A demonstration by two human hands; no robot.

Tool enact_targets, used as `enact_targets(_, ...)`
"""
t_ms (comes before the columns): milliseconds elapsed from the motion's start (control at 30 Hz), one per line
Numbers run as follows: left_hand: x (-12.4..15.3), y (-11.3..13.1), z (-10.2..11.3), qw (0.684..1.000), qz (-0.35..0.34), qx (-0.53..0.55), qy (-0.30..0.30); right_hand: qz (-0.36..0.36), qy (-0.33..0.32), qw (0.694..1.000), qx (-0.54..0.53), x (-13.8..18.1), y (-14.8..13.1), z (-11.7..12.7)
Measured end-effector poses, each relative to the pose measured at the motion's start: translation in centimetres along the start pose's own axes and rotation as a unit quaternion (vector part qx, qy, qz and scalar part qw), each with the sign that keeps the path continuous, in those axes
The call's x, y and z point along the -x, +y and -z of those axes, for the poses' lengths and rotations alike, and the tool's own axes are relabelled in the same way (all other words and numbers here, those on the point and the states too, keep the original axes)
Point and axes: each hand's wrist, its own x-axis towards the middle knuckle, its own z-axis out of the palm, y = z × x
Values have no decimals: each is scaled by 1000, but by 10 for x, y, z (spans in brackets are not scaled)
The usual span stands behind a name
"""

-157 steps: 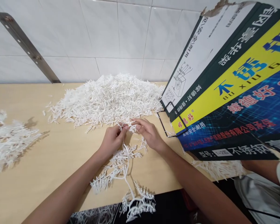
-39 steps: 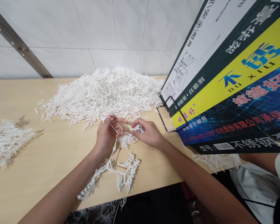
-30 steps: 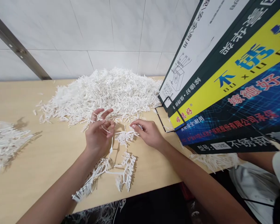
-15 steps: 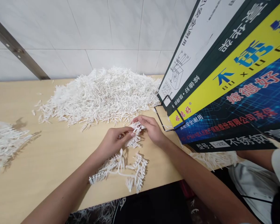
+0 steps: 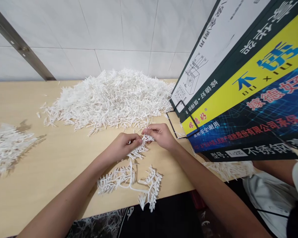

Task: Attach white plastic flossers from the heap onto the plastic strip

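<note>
Between my two hands is a white plastic sprue (image 5: 138, 152) lined with many thin small parts. My left hand (image 5: 123, 145) pinches it from the left, thumb against fingers. At its upper right end, my right hand (image 5: 162, 135) grips it with thumb and forefinger close to the left fingertips; the fingers partly cover this end. Below the hands, a branching white sprue (image 5: 132, 185) with rows of similar parts lies on the table, near the front edge. Just beyond the hands rises a large heap of loose thin white pieces (image 5: 114, 99).
A second white pile (image 5: 7, 148) lies on the wooden table (image 5: 64, 152) at left. At right stands a large printed cardboard box (image 5: 225, 99), a black wire stand (image 5: 182, 119) at its corner. Another person's arm (image 5: 275, 170) shows beyond it. A tiled wall (image 5: 124, 29) backs the table.
The held sprue now slants down to the left between my hands. My right fingers have closed more tightly on its end. The view has shifted slightly.
</note>
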Motion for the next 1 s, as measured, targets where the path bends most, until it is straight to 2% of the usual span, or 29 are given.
enact_targets(67,-3,1,0,1000,-3,-16,3,-33,47,998,-32,1,0,-3)
enact_targets(167,-9,2,-1,999,-22,-24,4,-44,108,989,-85,3,2,-5)
enact_targets(267,-11,3,0,999,-33,-33,6,-49,131,980,-139,1,4,-2)
enact_targets(433,-2,2,4,993,-75,-38,-82,-16,264,942,-205,-10,7,9)
enact_targets(467,0,1,4,993,-75,-40,-83,-6,262,947,-188,-11,7,10)
enact_targets(567,0,1,2,997,-46,-38,-42,3,163,981,-104,-11,7,9)
enact_targets(633,-2,1,0,999,-26,-38,-25,-8,124,989,-84,-9,6,8)
enact_targets(900,-1,0,-8,997,10,-38,61,-2,91,990,-111,-2,-8,6)
enact_targets(1000,0,1,-11,995,1,-43,93,-9,88,989,-117,-2,-9,3)
